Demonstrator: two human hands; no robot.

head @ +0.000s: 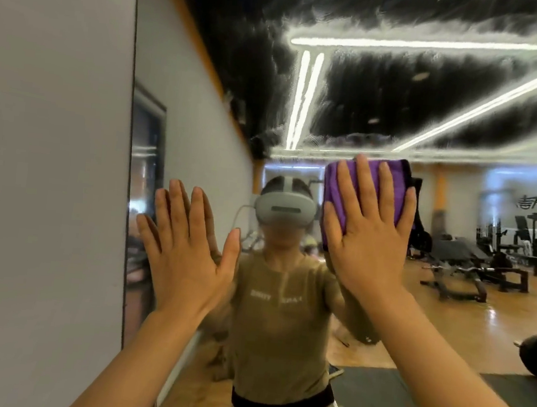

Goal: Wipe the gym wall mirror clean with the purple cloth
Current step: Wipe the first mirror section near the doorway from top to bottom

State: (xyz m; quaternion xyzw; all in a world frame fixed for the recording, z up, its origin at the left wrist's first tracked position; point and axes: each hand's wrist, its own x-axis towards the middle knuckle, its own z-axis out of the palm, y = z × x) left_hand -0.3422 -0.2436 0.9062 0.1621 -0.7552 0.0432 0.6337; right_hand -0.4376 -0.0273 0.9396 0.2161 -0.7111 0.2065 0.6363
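Two flat hands were pressed on the big gym mirror (pixel 402 94).

The right hand (pixel 371 233) was spread wide open and pushed the purple cloth (pixel 390 185) flat against the glass, up near the top of the person's reflection. The cloth was folded and stuck out above the fingers. The left hand (pixel 186 254) was open too, fingers apart, resting bare on the glass near the mirror's left edge, beside the grey wall (pixel 46 149). The two hands were apart. The glass above the cloth looked smeary and streaked.
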